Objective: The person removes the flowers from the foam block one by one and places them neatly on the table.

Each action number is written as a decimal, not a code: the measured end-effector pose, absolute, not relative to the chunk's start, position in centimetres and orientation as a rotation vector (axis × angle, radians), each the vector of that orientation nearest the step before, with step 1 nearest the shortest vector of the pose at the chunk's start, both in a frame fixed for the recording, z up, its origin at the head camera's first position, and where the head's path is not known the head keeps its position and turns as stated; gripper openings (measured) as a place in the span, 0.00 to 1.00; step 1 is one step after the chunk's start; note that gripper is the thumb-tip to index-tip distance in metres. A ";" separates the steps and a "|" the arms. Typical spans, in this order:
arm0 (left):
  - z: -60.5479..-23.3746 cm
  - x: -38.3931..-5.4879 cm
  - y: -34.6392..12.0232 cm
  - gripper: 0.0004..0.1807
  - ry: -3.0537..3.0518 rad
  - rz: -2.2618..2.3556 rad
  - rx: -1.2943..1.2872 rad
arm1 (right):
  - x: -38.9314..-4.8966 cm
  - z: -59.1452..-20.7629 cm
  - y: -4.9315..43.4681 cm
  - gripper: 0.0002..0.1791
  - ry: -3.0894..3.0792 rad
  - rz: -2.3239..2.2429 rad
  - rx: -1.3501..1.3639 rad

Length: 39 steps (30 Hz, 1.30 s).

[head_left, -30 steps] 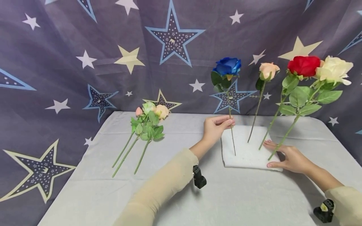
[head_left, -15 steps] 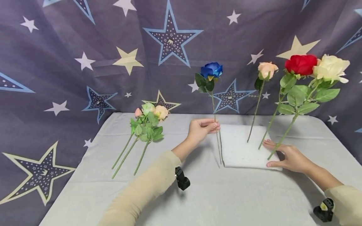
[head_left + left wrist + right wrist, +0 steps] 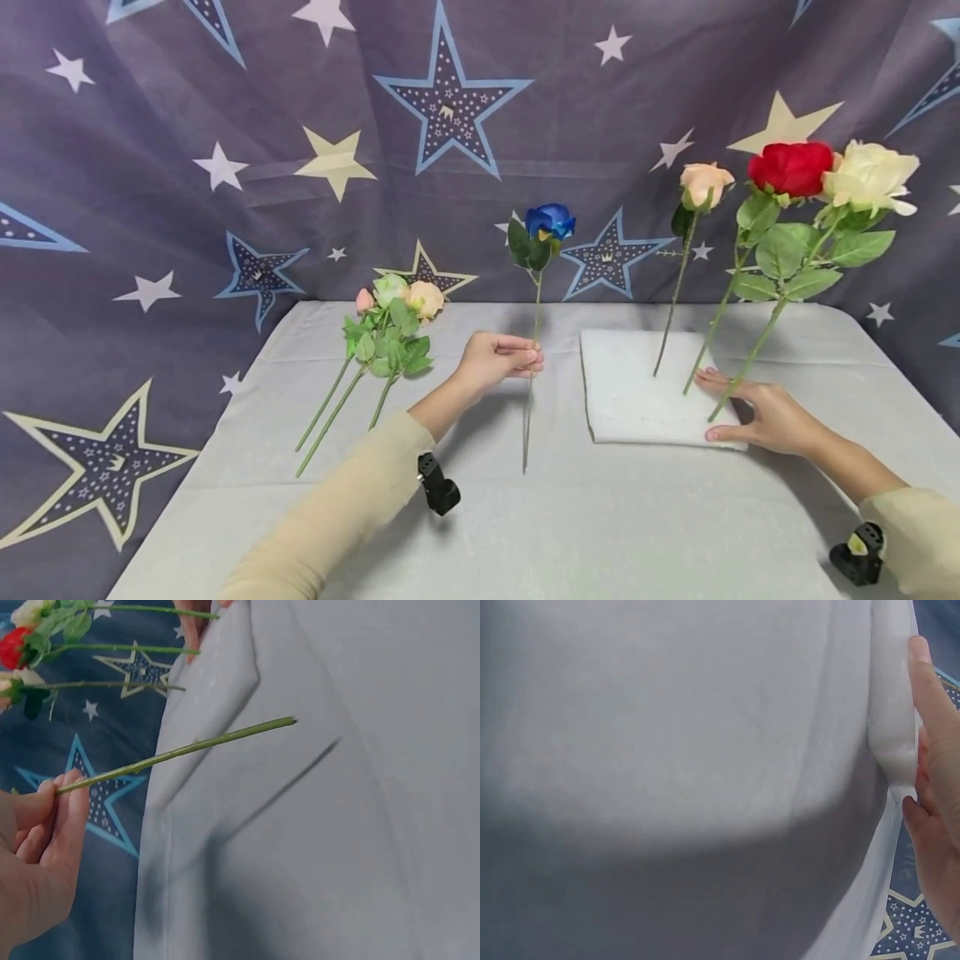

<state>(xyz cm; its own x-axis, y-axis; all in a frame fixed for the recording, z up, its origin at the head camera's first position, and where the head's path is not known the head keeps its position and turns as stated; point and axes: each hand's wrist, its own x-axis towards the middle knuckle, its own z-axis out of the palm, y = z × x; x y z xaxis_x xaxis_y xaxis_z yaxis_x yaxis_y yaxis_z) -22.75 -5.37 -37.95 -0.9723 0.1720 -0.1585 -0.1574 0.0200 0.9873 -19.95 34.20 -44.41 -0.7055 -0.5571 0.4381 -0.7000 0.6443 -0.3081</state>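
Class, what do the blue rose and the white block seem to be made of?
Blue rose: probably fabric with a slight sheen, judging by its thin, folded petals. White block: perhaps plastic foam, matte, since three stems stand stuck in it.

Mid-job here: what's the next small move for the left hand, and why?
Probably lay the blue rose down beside the lying flowers: the left hand has carried it away from the white pad, and its stem end hangs above the table.

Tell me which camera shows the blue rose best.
The head view: it shows the blue rose from top to bottom, held in the left hand. The left wrist view catches only part of its stem, the top out of frame; the right wrist view shows none of it.
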 end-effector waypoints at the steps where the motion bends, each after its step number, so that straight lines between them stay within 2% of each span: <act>1: -38.0 -22.7 -5.7 0.14 2.058 2.028 0.009 | -19.9 -44.4 34.2 0.44 -2.562 0.668 1.008; 21: -40.5 -21.2 -13.6 0.18 2.075 1.988 -0.151 | -20.3 -44.6 34.4 0.44 -2.544 0.650 1.007; 39: -40.4 -22.7 -18.8 0.18 2.156 1.715 -0.330 | -20.3 -44.8 34.5 0.44 -2.522 0.665 1.027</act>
